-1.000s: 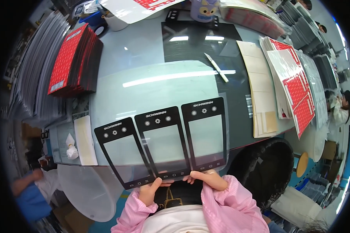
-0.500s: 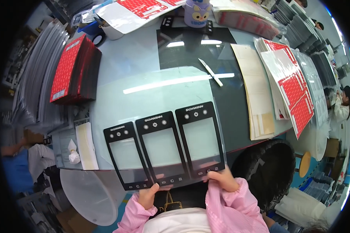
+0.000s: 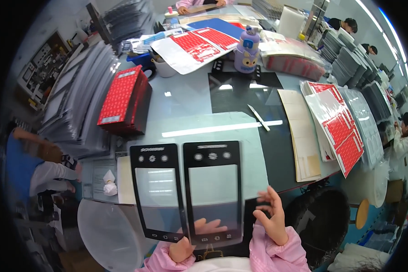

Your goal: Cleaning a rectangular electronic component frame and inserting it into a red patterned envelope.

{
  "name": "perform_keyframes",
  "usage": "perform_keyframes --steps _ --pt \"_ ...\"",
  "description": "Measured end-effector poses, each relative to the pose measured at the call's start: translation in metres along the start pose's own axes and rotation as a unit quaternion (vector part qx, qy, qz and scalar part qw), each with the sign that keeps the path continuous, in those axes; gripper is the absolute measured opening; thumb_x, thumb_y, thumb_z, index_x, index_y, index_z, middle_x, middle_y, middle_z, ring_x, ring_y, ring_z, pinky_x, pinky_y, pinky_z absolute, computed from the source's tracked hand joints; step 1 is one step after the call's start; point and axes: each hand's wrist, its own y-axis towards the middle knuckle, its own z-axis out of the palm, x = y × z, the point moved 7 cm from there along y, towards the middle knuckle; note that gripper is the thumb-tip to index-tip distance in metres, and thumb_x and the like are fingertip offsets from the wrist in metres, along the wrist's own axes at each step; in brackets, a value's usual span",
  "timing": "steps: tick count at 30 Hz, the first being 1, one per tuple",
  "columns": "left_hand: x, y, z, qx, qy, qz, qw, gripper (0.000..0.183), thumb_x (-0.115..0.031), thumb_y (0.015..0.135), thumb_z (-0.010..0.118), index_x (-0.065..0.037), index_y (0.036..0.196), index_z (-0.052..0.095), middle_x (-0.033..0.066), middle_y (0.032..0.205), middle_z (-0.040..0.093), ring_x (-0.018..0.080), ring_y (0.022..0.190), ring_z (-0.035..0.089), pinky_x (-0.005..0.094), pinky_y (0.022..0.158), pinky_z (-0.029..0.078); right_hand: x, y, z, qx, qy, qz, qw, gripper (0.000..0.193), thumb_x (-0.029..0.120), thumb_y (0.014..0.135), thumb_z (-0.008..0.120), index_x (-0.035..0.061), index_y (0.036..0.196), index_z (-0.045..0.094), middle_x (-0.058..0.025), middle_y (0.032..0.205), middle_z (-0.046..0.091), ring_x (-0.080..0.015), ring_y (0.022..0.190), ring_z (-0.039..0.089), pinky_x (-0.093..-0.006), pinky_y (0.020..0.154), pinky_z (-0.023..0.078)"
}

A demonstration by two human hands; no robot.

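Right grip loosely curled

Tabletop centre: passable. Near edge: black-framed panels obstruct. Toward left edge: red stack; far edge: purple bottle; right edge: red-white sheets.

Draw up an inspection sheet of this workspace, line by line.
Surface: glossy table, bearing several stacks; light streaks reflect off it.
Job's things: two black-framed clear panels, held up above the table's near edge.
Clutter: slim white craft knife, cream card strips, red-faced stack, crumpled white tissue, lilac cartoon cup.
Hands: left hand grips the panels near their lower edge; right hand is open, holding nothing visible.
Cables: nothing seen.
Surroundings: translucent white tub, black-lined bin, round stool, co-workers nearby.
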Motion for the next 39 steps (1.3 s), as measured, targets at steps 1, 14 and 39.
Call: perform_keyframes --steps 1,14,39 --pt "-0.005 -0.002 0.013 0.013 -0.011 -0.009 1.000 0.071 -0.052 0.102 0.056 -0.017 0.159 0.035 0.0255 0.161 0.036 0.0476 0.149 0.032 0.0615 0.122 0.025 0.018 0.001 0.012 0.053 0.006 -0.051 0.997 0.074 0.012 0.093 0.069 0.0005 0.156 0.031 -0.0161 0.153 0.045 -0.0256 0.137 0.049 -0.0401 0.109 0.044" --pt "-0.062 0.007 0.019 -0.027 0.250 0.021 0.968 0.041 -0.032 0.111 0.041 -0.001 0.137 0.051 0.0255 0.126 0.069 0.0286 0.119 0.066 0.0379 0.107 0.046 0.093 0.008 0.135 0.414 0.260 0.029 0.872 0.132 0.033 0.062 0.100 0.0021 0.162 0.019 -0.0156 0.154 0.038 -0.0351 0.147 0.036 -0.0486 0.119 0.031" --pt "-0.085 0.011 0.022 -0.018 0.218 0.198 0.956 0.032 -0.033 0.110 0.049 -0.003 0.108 0.061 0.0154 0.109 0.075 0.0187 0.101 0.069 0.0306 0.094 0.049 0.065 0.031 0.151 0.437 0.094 -0.093 0.890 0.091 0.035 0.086 0.079 -0.0014 0.155 0.033 -0.0143 0.146 0.050 -0.0275 0.132 0.050 -0.0401 0.110 0.042"
